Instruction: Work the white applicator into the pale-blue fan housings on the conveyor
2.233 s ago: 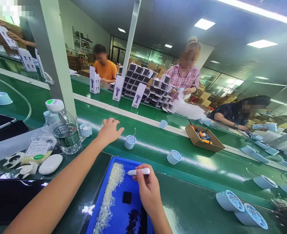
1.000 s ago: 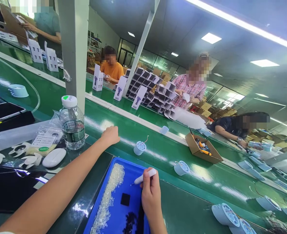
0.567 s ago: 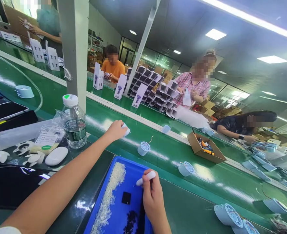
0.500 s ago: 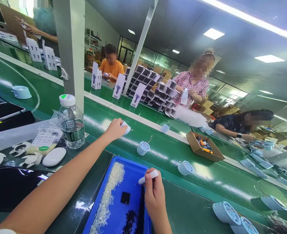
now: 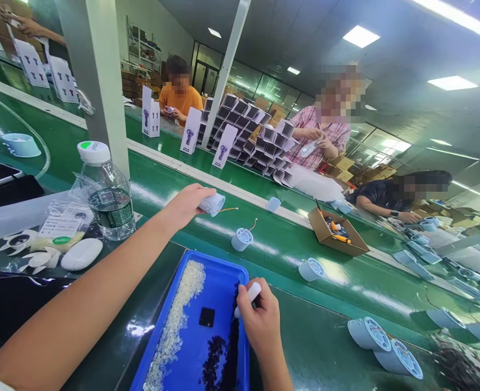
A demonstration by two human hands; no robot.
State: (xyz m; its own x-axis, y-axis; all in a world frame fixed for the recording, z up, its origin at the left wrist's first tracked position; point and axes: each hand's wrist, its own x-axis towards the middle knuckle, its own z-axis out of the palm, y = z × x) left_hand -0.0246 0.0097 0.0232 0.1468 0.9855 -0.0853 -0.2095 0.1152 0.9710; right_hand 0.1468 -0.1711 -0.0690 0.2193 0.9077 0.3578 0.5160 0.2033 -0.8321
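Note:
My left hand [image 5: 189, 205] reaches over the green belt, closed around a light-blue cylindrical housing [image 5: 213, 204] with a thin wire sticking out to the right. My right hand [image 5: 261, 313] grips a white pen-shaped tool [image 5: 253, 293], its lower end down by the black rings [image 5: 232, 347] along the right side of a blue tray [image 5: 185, 263]. Clear small rings [image 5: 174, 320] line the tray's left side. A small black square [image 5: 207, 317] lies between the two piles. Another light-blue housing [image 5: 242, 239], its wire upright, stands on the belt just beyond the tray.
On the left are a water bottle [image 5: 108, 195], a white oval object [image 5: 81, 254] and white fan blades [image 5: 40, 259]. More housings [image 5: 311, 269] and an open cardboard box [image 5: 338, 232] sit on the belt. Several people work across it, near stacked white boxes [image 5: 240, 127]. A metal post [image 5: 97, 81] rises at left.
My left hand has tilted the housing so its wired end faces right. The tip of the white tool has moved from the bare tray floor to the black rings. The view has shifted slightly.

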